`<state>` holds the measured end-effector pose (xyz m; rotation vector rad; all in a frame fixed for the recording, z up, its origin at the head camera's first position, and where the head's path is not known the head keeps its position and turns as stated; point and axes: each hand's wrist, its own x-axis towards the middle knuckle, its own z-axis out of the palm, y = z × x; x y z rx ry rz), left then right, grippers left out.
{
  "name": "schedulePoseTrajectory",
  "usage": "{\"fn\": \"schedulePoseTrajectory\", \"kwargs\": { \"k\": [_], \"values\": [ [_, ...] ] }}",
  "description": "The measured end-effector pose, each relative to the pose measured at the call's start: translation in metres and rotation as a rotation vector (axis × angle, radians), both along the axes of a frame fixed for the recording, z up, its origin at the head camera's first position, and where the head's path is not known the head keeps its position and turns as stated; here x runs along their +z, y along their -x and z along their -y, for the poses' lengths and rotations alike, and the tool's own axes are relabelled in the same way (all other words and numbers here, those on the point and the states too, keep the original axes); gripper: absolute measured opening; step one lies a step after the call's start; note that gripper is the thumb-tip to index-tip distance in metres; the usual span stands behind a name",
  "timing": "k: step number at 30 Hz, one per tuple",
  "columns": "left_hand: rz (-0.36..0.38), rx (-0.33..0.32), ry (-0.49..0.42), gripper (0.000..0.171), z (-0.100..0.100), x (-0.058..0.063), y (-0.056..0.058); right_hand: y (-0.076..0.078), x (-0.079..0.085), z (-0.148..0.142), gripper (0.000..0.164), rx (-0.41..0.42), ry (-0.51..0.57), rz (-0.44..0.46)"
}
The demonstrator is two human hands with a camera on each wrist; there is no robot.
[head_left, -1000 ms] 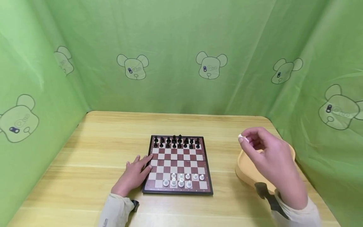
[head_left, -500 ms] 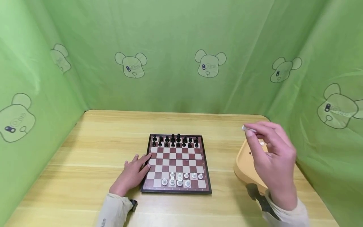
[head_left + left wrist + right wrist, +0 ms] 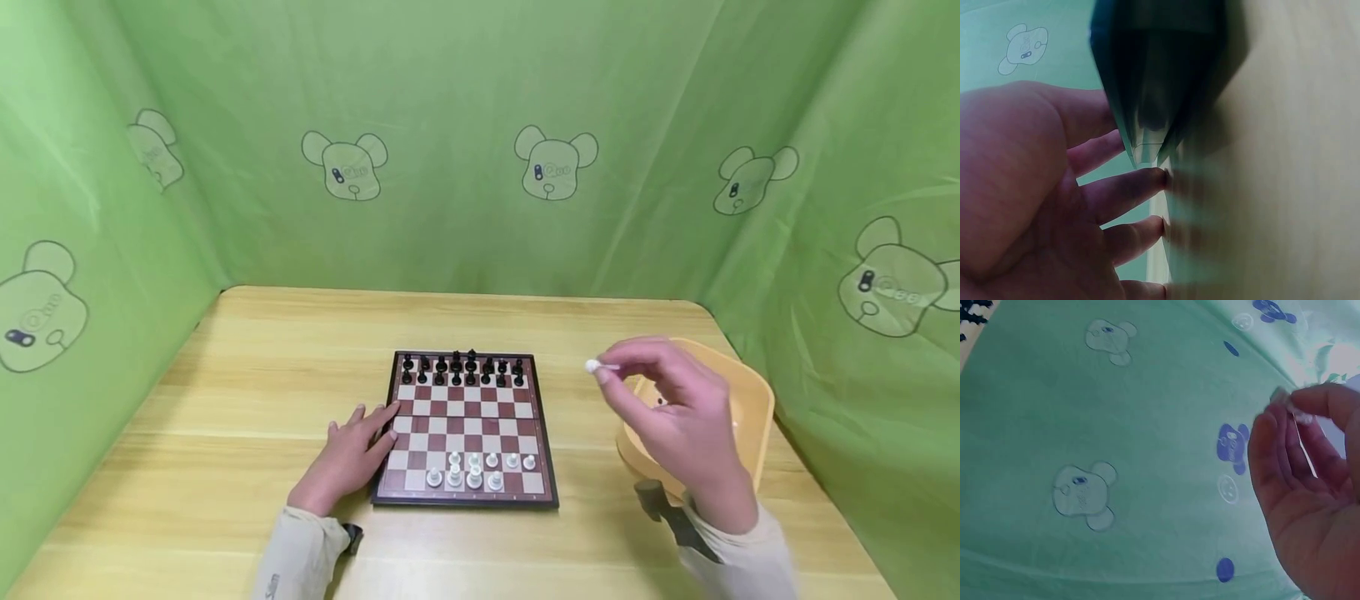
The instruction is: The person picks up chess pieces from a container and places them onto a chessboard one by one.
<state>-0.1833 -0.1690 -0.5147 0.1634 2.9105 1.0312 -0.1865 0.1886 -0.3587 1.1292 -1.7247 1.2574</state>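
Note:
A chessboard (image 3: 464, 426) lies on the table. Black chess pieces (image 3: 456, 370) fill two rows at its far end, and several white chess pieces (image 3: 474, 477) stand on the near rows, toward the middle and right. My left hand (image 3: 343, 462) rests at the board's left edge, thumb and index finger on the rim and other fingertips on the table, as the left wrist view also shows. Raised to the right of the board, my right hand (image 3: 682, 421) pinches a white chess piece (image 3: 592, 366) between thumb and fingertips; its exact kind is hard to tell.
An orange-yellow tray (image 3: 761, 417) stands at the right of the wooden table (image 3: 300, 333), partly hidden behind the right hand. Small pieces show inside it. Green cloth walls (image 3: 450, 242) with bear-head drawings enclose the table at the back and sides.
My right hand has shifted left from over the tray toward the board, carrying the white chess piece. The left hand stays at the board's edge. The pieces on the board stand as before.

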Motion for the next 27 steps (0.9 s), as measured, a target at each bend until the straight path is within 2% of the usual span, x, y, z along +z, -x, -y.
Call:
{"fn": "schedulePoseTrajectory", "kwargs": {
  "k": [2,4,7,10,15,19,27],
  "values": [
    [0.002,0.002,0.001,0.052,0.0,0.0,0.0,0.003,-0.005,0.002,0.01,-0.013,-0.102,0.005],
    [0.002,-0.001,0.003,0.052,0.0,0.0,0.001,0.005,-0.01,0.005,0.013,0.007,-0.193,0.028],
    [-0.004,-0.006,0.008,0.052,0.001,0.0,0.001,0.007,-0.017,0.01,0.021,0.044,-0.337,0.104],
    [-0.006,-0.008,0.008,0.052,0.001,-0.001,0.002,0.007,-0.025,0.014,0.021,0.057,-0.499,0.238],
    [-0.014,-0.013,0.005,0.051,0.001,-0.001,0.001,0.009,-0.033,0.023,0.01,0.078,-0.742,0.493],
    [-0.027,-0.016,0.004,0.05,0.001,-0.001,0.0,0.013,-0.041,0.029,0.011,0.123,-0.832,0.624],
    [-0.019,-0.011,0.005,0.051,0.001,-0.001,0.001,0.019,-0.052,0.038,0.014,0.109,-0.942,0.708]
  ]
}}
